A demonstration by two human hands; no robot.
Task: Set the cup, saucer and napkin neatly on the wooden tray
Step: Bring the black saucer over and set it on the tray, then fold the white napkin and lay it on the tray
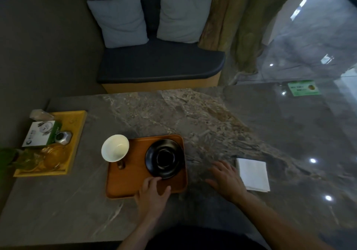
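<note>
Dim indoor light, small bright ceiling-light glints mirrored on the glossy marble table (212, 126), daylight glare on the floor upper right, soft overall blur, wide-angle bending at edges, murky shadows lower left

A grey marble-patterned bench (193, 118) with brown veining fills the foreground. Behind it stands a built-in seat with a dark blue cushion (160, 64) on a light wooden base, and two pale grey pillows (118, 20) lean against its dark backrest. An olive-gold curtain (231, 21) hangs to the right of the seat. A grey wall (42, 37) rises on the left. The glossy floor (313, 42) at right reflects bright ceiling lights.
</note>
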